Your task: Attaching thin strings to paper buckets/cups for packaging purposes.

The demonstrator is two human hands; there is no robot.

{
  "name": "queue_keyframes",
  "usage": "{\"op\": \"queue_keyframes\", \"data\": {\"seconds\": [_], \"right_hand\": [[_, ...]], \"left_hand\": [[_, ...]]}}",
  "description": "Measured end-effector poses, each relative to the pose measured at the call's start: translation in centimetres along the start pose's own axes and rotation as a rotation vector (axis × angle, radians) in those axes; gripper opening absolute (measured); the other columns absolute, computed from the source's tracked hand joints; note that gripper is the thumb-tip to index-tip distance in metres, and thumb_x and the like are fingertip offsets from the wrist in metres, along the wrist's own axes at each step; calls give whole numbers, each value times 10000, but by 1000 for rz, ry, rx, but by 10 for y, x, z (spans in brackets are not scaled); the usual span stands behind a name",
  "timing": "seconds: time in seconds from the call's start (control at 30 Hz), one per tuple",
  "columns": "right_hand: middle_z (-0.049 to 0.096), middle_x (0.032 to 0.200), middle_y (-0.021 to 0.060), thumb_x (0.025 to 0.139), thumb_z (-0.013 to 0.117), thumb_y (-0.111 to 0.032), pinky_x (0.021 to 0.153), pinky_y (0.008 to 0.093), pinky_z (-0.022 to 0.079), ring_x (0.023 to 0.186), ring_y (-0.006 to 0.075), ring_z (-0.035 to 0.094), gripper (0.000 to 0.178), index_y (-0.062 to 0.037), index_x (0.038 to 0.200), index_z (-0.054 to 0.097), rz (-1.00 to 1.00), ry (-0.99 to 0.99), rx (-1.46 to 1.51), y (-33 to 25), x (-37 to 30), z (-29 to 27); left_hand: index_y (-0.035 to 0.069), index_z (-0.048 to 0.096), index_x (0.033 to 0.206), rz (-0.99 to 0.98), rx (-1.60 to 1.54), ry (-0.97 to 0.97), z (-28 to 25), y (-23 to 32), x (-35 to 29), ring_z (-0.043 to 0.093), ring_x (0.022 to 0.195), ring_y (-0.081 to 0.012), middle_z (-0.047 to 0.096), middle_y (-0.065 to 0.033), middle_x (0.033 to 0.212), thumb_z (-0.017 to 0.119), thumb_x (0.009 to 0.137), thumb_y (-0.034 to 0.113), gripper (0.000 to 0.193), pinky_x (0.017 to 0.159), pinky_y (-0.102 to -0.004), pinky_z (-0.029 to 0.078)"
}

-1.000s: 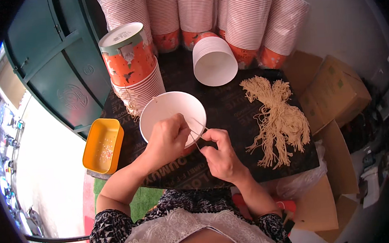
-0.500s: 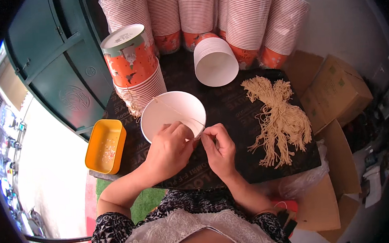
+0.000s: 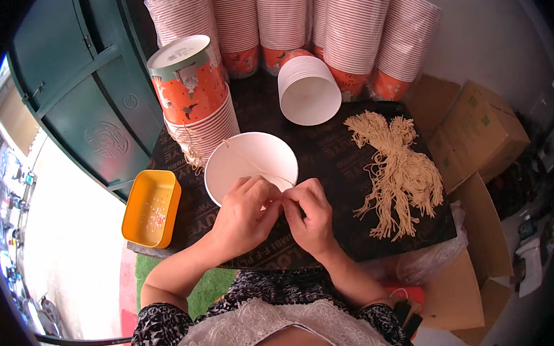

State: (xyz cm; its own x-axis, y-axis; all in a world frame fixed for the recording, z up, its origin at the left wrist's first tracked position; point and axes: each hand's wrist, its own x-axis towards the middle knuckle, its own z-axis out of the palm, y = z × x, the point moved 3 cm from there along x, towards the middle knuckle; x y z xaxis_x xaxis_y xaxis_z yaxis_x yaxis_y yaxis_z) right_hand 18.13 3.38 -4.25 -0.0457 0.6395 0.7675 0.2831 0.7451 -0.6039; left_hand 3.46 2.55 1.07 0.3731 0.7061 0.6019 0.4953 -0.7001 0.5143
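Note:
A white-lined paper bucket (image 3: 223,176) stands at the near middle of the dark table, its mouth turned toward me. A thin beige cord (image 3: 244,157) runs from the far side of its rim across the opening to my fingers. At the bucket's near right rim, my left hand (image 3: 244,214) is closed in a pinch. Pressed against its fingertips, my right hand (image 3: 309,216) pinches too. The cord's end seems to lie between them, though the fingers hide the exact spot where the two hands meet.
Left stands a yellow tray (image 3: 130,213) with small pale and reddish bits. Behind the bucket rises an upside-down stack of orange-printed buckets (image 3: 186,96). Another nested stack (image 3: 310,85) lies on its side. A cord bundle (image 3: 403,165) lies right; wrapped bucket stacks (image 3: 356,22) line the back.
My right hand has shifted slightly left, and the fingertips of both hands have come together. The bucket appears slightly farther right in view.

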Motion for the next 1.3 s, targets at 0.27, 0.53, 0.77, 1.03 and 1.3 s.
{"op": "queue_keyframes", "data": {"seconds": [0.27,0.53,0.77,1.03,1.3], "right_hand": [[543,859,76,796,670,75,695,321,455,796,233,554,131,-5,896,646,8,-26,83,-1,0,-4],[523,867,29,902,636,-13,721,248,438,810,116,518,19,5,907,630,301,-20,398,11,-6,-4],[520,846,23,906,634,-2,700,247,439,774,112,515,25,6,888,617,309,13,395,13,-8,-1],[495,849,10,925,619,-26,641,228,392,735,93,457,96,0,849,566,222,61,168,21,-2,-11],[466,885,99,940,548,-21,669,309,414,775,225,467,94,8,879,484,90,136,-39,24,1,-13]], "left_hand": [[14,554,855,-50,-14,22,1,-6,3,621,778,-367,626,-146,797,658,796,-25,125,739,-435,493],[18,556,906,-53,-11,-28,2,-9,4,623,819,-358,624,-141,816,663,794,-24,160,767,-445,492],[58,569,875,123,150,-37,6,3,4,647,835,-277,627,-73,836,708,754,-13,197,1043,-572,367],[58,556,810,174,198,8,5,-1,-3,643,812,-245,611,-58,838,726,733,-10,199,1089,-602,318],[48,533,791,233,209,-29,0,4,-12,633,838,-264,603,-73,871,629,713,-79,176,1117,-655,229]]}}
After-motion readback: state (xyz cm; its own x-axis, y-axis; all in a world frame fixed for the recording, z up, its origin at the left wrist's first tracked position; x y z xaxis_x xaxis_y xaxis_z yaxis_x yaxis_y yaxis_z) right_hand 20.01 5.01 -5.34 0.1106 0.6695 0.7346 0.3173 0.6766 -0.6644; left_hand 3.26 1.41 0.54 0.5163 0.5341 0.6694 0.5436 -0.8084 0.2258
